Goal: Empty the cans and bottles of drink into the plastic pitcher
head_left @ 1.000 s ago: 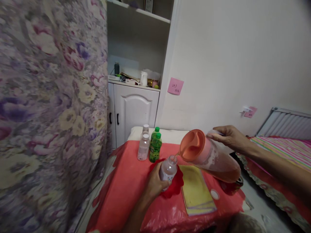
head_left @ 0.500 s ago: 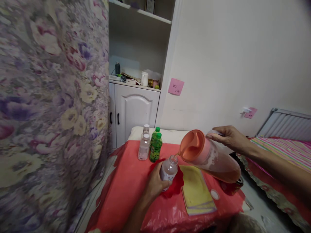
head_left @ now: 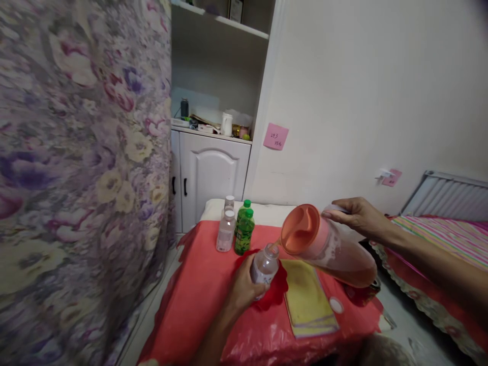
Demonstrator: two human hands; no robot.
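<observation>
My left hand [head_left: 244, 282] is wrapped round a clear plastic bottle [head_left: 266, 267] without its cap, above a red scalloped dish [head_left: 280, 292]. My right hand [head_left: 353, 212] grips the handle of a pitcher [head_left: 339, 254] with an orange rim, tipped well over to the left. Brownish liquid runs in a thin stream from the pitcher's spout into the bottle's mouth. How full the bottle is, I cannot tell. A folded yellow cloth [head_left: 308, 300] lies under the pitcher, and a white cap [head_left: 336, 305] rests to its right.
Behind my left hand stand two clear bottles with white caps [head_left: 226, 231] and two green bottles [head_left: 244, 234]. A dark red container [head_left: 362, 294] sits at the right edge of the red-covered table [head_left: 198, 295]. A floral curtain [head_left: 84, 178] hangs at left; a bed [head_left: 442, 239] is at right.
Hardly anything differs. The pitcher keeps its tilt, perhaps shifted very slightly left, and liquid still runs into the bottle.
</observation>
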